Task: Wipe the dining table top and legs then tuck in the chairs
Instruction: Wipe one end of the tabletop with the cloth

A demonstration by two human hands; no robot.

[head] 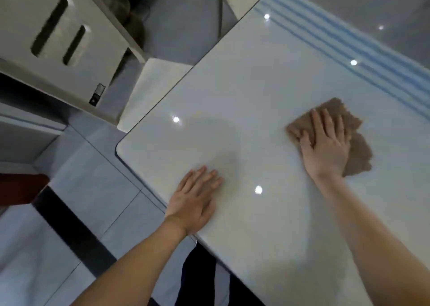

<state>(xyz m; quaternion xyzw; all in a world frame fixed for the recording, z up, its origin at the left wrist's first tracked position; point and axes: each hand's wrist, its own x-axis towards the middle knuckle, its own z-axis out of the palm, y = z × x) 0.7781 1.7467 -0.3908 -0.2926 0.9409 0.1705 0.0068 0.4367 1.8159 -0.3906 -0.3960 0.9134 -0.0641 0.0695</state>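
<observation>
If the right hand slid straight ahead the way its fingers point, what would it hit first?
Probably nothing: ahead of the right hand, flat on the brown cloth, lies only bare glossy table top up to its far edge.

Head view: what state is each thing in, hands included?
table top: glossy, reflecting lights.
brown cloth: crumpled, lying on the table top.
right hand: fingers straight, pressing the brown cloth.
left hand: flat, resting on the table top near its edge.
</observation>
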